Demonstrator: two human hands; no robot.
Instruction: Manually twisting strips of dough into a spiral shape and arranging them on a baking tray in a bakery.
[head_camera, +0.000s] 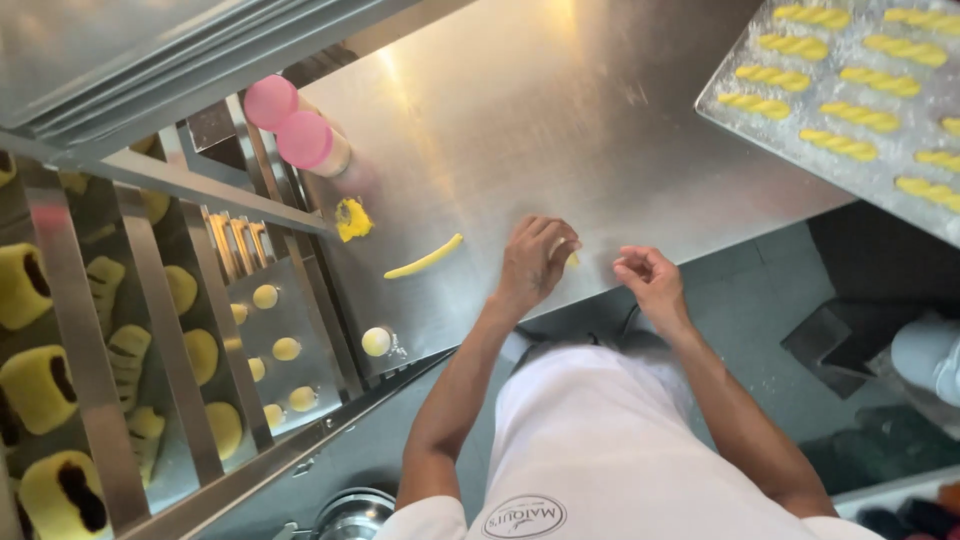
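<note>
Left hand (533, 262) seemingly presses yellow dough (571, 257).

The left hand (533, 262) covers most of a yellow dough piece (572, 258), so its shape cannot be told. The baking tray (740, 120) of twisted dough sticks (860, 115) runs off the right edge. Racked pastries (40, 385) are cropped at the left.

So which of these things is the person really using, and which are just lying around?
In use:
- left hand, pressing a small yellow dough piece on the steel table
- right hand, fingers curled, just beside it
- rolled dough strip
- tray of twisted dough sticks

Lying about:
- two pink-capped bottles
- yellow dough scrap
- dough ball
- rack of baked rolls
</note>
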